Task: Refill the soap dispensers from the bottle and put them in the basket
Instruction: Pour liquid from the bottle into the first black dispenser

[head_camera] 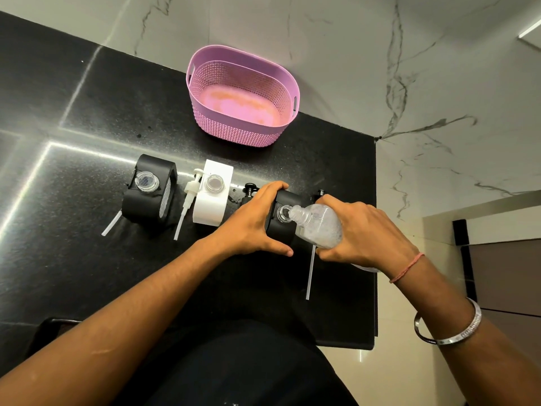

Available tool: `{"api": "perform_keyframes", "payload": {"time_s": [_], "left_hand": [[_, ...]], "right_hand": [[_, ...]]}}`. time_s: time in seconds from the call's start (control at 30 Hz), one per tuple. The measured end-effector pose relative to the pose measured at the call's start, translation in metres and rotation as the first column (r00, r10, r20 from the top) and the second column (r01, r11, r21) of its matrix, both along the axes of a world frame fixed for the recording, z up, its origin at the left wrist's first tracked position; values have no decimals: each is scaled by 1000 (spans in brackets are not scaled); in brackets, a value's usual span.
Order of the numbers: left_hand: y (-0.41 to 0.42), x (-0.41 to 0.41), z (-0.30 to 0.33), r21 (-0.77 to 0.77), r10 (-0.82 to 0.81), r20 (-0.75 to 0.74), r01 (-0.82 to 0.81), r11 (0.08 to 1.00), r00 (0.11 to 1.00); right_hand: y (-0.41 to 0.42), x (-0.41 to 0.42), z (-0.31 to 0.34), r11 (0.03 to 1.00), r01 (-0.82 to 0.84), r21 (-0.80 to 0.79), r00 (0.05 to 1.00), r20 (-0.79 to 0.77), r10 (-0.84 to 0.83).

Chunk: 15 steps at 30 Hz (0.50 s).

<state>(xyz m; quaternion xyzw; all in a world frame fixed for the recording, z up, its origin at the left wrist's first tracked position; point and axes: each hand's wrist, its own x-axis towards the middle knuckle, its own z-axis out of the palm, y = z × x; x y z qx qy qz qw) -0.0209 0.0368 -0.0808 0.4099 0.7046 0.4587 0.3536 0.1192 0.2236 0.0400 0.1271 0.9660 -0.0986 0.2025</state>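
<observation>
The right hand (366,232) grips the tilted bottle (317,225), its mouth at the open neck of a black dispenser (281,227) that the left hand (254,221) clasps. Further left stand a white dispenser (212,197) and another black one (149,190). Beyond, the pink basket (243,127).

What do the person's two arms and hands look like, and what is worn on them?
Both forearms are bare, with no sleeves and no gloves. The left hand and its wrist carry nothing. Near the right hand, a thin pink thread is tied round the wrist, and a silver metal bangle sits further up that forearm.
</observation>
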Motion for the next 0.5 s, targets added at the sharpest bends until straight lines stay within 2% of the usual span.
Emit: {"api": "perform_keyframes", "payload": {"time_s": [0.5], "left_hand": [[1,-2,-3,2,-26,19,26,1000,999]], "right_hand": [[-2,-1,1,1000,7,10,1000,3,-7]]}}
